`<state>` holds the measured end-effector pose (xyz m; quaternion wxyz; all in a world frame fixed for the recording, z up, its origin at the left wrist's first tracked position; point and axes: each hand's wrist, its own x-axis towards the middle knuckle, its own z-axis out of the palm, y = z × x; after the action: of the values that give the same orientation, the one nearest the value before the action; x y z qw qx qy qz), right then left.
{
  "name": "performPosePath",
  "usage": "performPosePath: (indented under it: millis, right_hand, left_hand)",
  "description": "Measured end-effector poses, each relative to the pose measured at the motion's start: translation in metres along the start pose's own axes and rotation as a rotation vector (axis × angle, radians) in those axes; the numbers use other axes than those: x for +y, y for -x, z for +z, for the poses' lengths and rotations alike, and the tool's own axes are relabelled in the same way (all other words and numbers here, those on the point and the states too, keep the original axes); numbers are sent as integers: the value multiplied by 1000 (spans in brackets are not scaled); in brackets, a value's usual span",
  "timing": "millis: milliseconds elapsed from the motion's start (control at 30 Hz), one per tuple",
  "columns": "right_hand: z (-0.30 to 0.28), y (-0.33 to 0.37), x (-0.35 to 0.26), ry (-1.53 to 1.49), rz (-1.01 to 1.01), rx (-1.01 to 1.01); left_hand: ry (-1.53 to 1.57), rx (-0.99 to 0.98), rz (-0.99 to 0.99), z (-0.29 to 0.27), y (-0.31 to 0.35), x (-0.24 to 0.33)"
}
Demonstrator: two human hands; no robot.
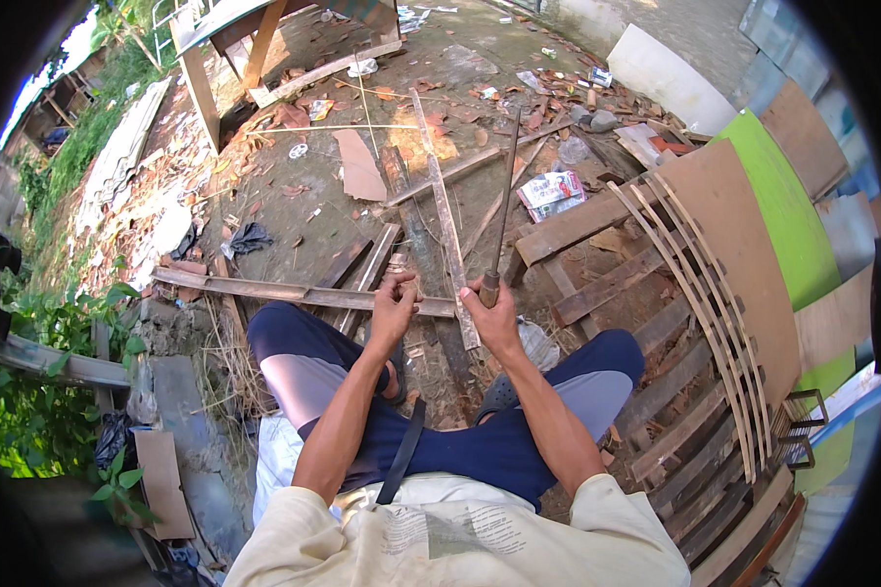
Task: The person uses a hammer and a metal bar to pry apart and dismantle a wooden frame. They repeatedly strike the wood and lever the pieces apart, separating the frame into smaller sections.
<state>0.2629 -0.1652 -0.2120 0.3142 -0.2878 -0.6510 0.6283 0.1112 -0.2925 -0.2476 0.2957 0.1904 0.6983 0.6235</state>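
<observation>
My right hand point(491, 315) is closed round the wooden handle of a long, thin, dark-bladed tool point(505, 201). The blade points up and away from me; whether it is a knife or a file I cannot tell. Just left of that hand, a narrow, weathered wooden strip point(439, 201) slants away over the ground, its near end close to my fingers. My left hand point(394, 305) hovers over my lap side with its fingers curled together. Anything pinched in them is too small to make out. Below it lies a grooved wooden batten point(294, 293).
At the right, a slatted wooden pallet point(661, 367) carries several long thin strips point(729, 323) beside a brown board point(729, 210). A wooden frame point(255, 59) stands far left. Leaves, scrap wood and a printed packet point(552, 194) litter the ground. A low concrete edge point(181, 421) runs at my left.
</observation>
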Motion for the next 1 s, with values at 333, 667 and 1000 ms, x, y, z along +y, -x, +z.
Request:
performPosePath:
  millis: [333,667,1000]
  right_hand:
    - [9,3,12,-109,3,192]
    - [13,6,15,43,19,158]
    - [-27,-22,22,298,121,11]
  left_hand:
    - [63,-283,-103,59,60,36]
    - [42,-186,-259,58,66,67]
    - [397,-157,-324,11,53,74]
